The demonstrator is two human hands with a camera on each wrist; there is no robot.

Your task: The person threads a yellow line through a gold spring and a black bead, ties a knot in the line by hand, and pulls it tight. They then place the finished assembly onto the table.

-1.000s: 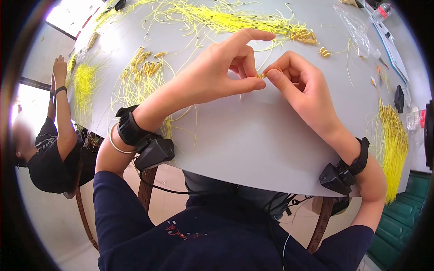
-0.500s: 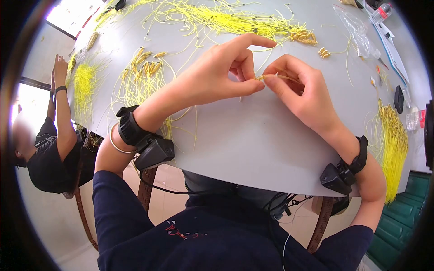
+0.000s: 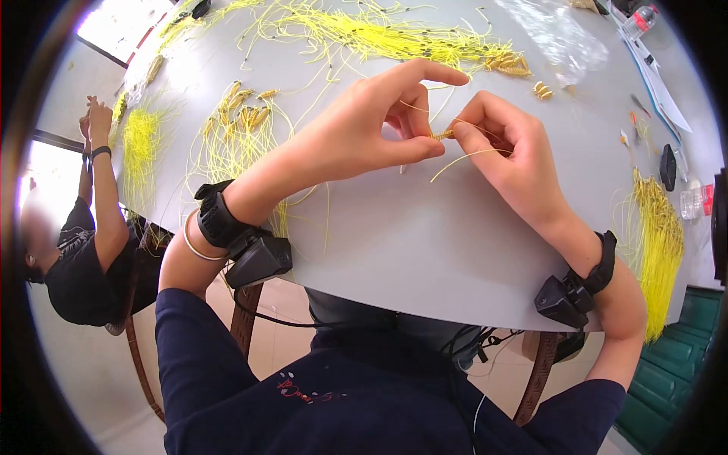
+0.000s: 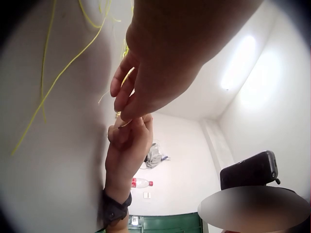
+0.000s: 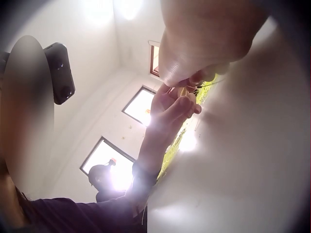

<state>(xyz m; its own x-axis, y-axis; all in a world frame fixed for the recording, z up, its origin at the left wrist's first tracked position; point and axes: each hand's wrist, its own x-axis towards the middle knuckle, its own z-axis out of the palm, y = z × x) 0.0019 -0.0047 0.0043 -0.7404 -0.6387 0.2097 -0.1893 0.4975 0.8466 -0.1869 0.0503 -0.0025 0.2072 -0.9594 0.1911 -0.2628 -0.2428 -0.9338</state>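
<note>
Above the grey table, my left hand (image 3: 371, 121) pinches one end of a small gold wire coil (image 3: 443, 136) between thumb and a curled finger. Its index finger reaches out to the right over it. My right hand (image 3: 512, 152) pinches at the coil's other end, with thumb and forefinger together. A thin yellow strand (image 3: 455, 161) runs out from the right hand and curves down to the left. The right wrist view shows the coil (image 5: 183, 92) between the fingertips, partly covered by them.
A long bundle of yellow strands (image 3: 379, 39) lies at the back. Gold coils with strands (image 3: 254, 116) lie left, and another bundle (image 3: 660, 243) at the right edge. A clear plastic bag (image 3: 557, 38), small coils (image 3: 543, 90) and a bottle (image 3: 639, 21) are at upper right. Another person (image 3: 87, 250) sits left.
The yellow strand has swung round and now curves down left of the right hand. The plastic bag at upper right has shifted back and to the left. Both hands stay nearly in place.
</note>
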